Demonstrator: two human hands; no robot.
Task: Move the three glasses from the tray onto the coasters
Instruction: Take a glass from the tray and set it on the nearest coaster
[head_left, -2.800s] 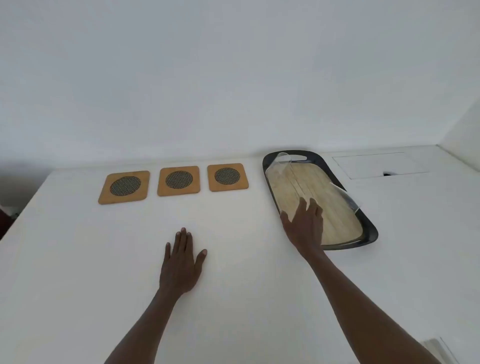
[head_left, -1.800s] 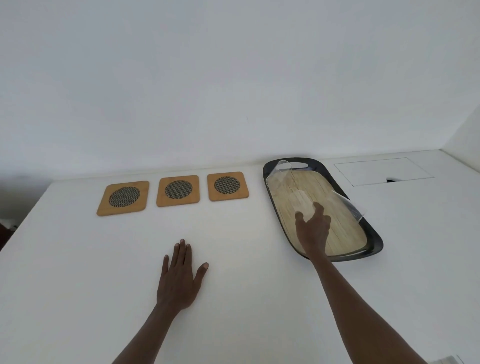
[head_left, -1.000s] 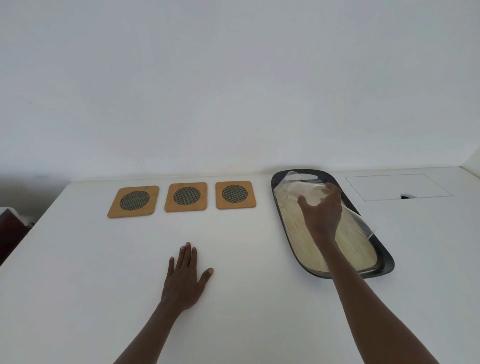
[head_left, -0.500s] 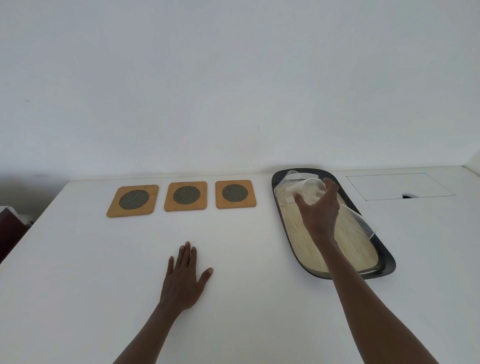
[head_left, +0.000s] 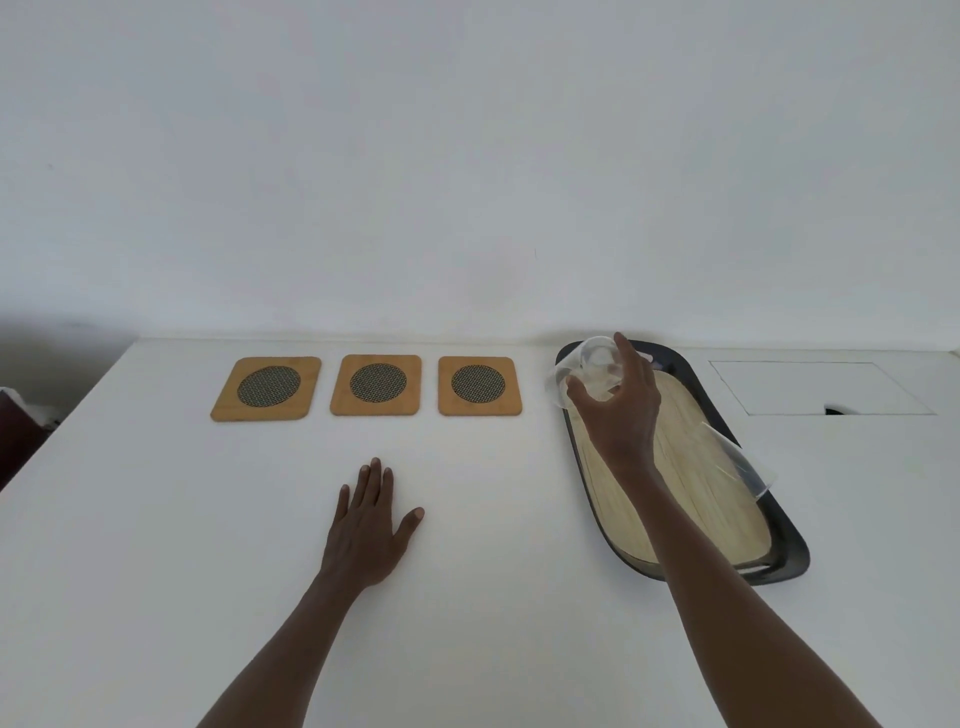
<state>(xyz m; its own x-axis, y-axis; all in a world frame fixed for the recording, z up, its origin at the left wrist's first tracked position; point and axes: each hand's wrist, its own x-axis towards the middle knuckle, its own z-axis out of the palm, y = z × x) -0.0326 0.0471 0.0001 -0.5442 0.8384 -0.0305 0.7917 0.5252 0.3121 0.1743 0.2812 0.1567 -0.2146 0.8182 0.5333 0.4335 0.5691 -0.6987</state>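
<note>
A dark oval tray (head_left: 787, 551) with a pale wood inlay lies at the right of the white table. My right hand (head_left: 621, 415) grips a clear glass (head_left: 597, 366) lifted above the tray's far end. A second clear glass (head_left: 558, 384) stands behind it at the tray's far left edge, partly hidden. A third clear glass (head_left: 743, 462) stands on the tray's right side. Three wooden coasters with dark mesh centres sit in a row to the left: left coaster (head_left: 266, 387), middle coaster (head_left: 376, 383), right coaster (head_left: 479, 384). All are bare. My left hand (head_left: 369, 525) rests flat on the table.
A white wall rises right behind the table's far edge. A flush rectangular hatch (head_left: 821, 387) with a small dark notch sits in the tabletop right of the tray. A dark object (head_left: 15, 431) stands beyond the table's left edge.
My right hand reached over the tray, closed on a glass and lifted it toward the tray's far left end. My left hand stayed flat on the table.
</note>
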